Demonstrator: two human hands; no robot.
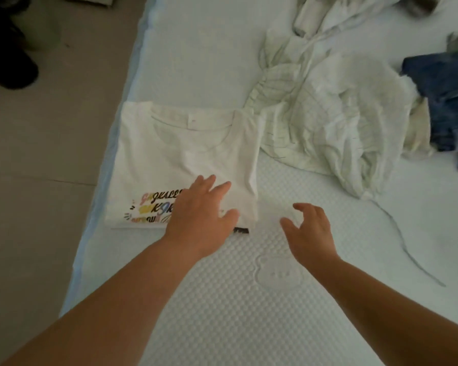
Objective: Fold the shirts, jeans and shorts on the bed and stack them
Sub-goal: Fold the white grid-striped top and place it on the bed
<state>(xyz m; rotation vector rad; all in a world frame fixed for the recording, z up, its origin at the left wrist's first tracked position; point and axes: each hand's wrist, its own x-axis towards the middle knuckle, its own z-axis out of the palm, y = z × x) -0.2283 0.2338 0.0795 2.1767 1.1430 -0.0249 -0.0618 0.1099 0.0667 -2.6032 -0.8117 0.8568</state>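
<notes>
A white T-shirt (169,151) with colourful lettering lies folded into a rectangle near the left edge of the bed (236,299). My left hand (201,210) lies flat on its lower right part, fingers straight. My right hand (308,231) hovers over the bare mattress just right of the shirt, fingers loosely curled, holding nothing. A crumpled pale striped garment (315,112) lies to the right of the shirt. Blue jeans (444,99) are bunched at the right edge.
More white clothing (317,14) is heaped at the top of the bed. A thin grey cord (405,247) trails across the mattress on the right. Grey floor (37,154) runs along the left, with dark shoes (8,56) on it.
</notes>
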